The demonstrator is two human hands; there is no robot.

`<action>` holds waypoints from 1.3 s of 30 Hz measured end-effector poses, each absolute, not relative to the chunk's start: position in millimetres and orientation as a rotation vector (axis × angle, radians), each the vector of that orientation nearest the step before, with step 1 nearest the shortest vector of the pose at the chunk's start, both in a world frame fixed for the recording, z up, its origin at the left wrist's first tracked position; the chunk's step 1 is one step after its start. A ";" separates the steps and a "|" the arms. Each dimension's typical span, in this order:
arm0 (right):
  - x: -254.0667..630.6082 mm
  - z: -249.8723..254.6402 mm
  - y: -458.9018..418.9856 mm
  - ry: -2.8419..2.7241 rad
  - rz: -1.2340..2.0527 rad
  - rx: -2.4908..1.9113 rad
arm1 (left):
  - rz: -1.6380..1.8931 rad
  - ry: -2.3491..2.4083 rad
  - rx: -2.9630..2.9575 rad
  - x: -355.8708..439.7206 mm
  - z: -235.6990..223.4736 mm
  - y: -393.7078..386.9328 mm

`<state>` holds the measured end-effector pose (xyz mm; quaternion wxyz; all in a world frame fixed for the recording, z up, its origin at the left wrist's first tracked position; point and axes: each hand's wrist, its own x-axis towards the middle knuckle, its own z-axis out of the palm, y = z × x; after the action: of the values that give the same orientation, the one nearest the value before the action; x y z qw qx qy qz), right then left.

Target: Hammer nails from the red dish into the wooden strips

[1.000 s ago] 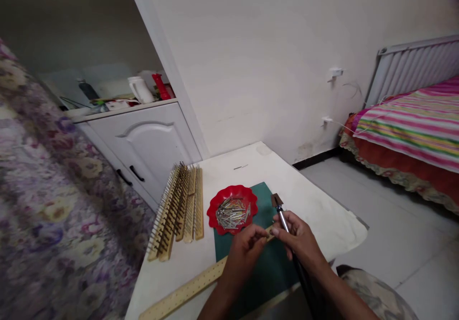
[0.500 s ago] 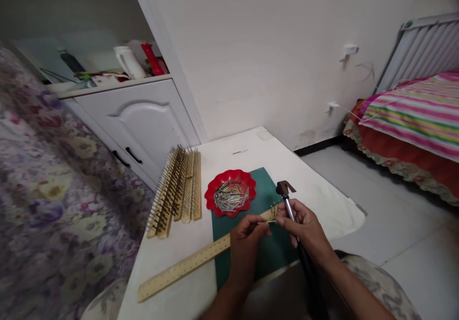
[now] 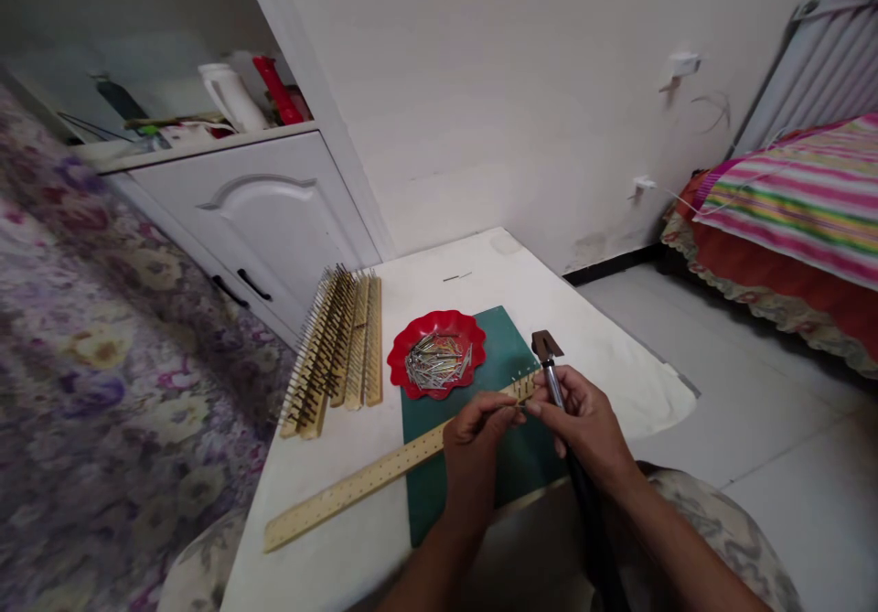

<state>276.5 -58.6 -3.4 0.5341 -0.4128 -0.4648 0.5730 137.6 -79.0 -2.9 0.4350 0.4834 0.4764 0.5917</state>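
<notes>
My left hand [image 3: 476,438] is closed in a pinch at a thin nail [image 3: 521,406], above a wooden strip [image 3: 357,488] with rows of small holes. Gripped in my right hand [image 3: 583,420] is a claw hammer [image 3: 552,383], its head up and its dark handle running down toward my lap. The right thumb and fingertips meet the nail too, close to the left fingertips. Several nails stand upright at the strip's far end, partly hidden by my hands. Beneath lies a green mat [image 3: 504,330]. A red scalloped bowl [image 3: 396,356] full of loose nails sits behind my left hand.
Wooden strips studded with nails [image 3: 336,347] stand together at the table's left. Two thin pieces [image 3: 457,276] lie near the back of the white table [image 3: 583,338]. A cabinet [image 3: 261,209] and floral curtain [image 3: 137,392] are left; a bed [image 3: 788,209] is right.
My fingertips have drawn closer together around the nail, which shows less now. The hammer head has turned slightly in my right hand. The whole view has shifted a little.
</notes>
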 end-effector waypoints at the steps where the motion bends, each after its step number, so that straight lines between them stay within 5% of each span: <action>1: 278.1 -2.8 -59.1 -1.103 1.353 -0.992 | 1.477 1.220 1.220 135.2 -3.9 -77.3; 14: 309.6 2.6 -66.0 -1.101 1.410 -0.970 | 1.176 1.569 1.821 121.5 -28.1 -38.9; 39: 286.0 2.0 -63.3 -1.264 1.750 -0.797 | 0.970 1.759 2.045 124.9 -41.3 -32.4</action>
<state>286.0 -63.3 2.0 0.4081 -0.3164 -0.5014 0.6942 124.9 -32.4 -41.3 0.1372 0.7067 0.6078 0.3351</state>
